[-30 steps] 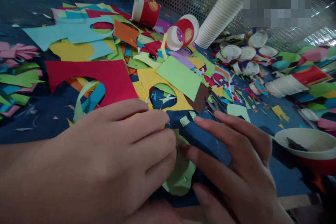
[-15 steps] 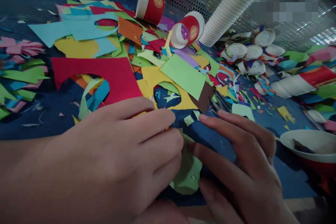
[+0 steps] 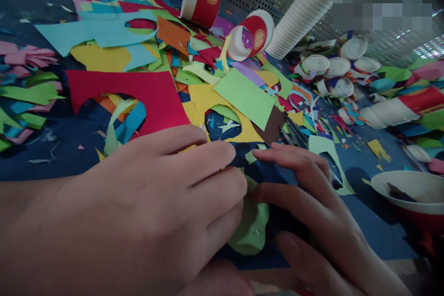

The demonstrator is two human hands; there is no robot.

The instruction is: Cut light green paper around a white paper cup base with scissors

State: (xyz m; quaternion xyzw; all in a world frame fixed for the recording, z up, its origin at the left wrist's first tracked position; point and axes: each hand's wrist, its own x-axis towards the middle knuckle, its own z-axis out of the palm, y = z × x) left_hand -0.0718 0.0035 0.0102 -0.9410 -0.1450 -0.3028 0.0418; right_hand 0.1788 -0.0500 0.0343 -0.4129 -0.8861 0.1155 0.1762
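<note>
My left hand point(image 3: 166, 199) lies palm down in front of me, its fingers curled over a green paper cutout point(image 3: 250, 229) with a wavy edge and a small light spot. Part of that cutout is hidden under the fingers, and the left thumb is mostly out of sight below. From the right side, my right hand point(image 3: 322, 212) reaches over, fingers spread and thumb apart from the paper. One of its fingertips touches or hovers at the cutout's upper edge. Just past the right fingers are small green paper bits point(image 3: 250, 157).
Beyond the hands lie red paper point(image 3: 157, 101), yellow paper point(image 3: 197, 99), a green sheet point(image 3: 244, 97) and scissors point(image 3: 296, 133). Red and white paper cups point(image 3: 258, 32) and a stack of white cups point(image 3: 301, 11) stand farther back. A bowl-like cup point(image 3: 409, 189) is at right.
My right thumb has drawn away from the green cutout, and the right fingers have bent and shifted slightly. A cut pale-green sheet behind the right hand is now more exposed. My left hand stays over the cutout.
</note>
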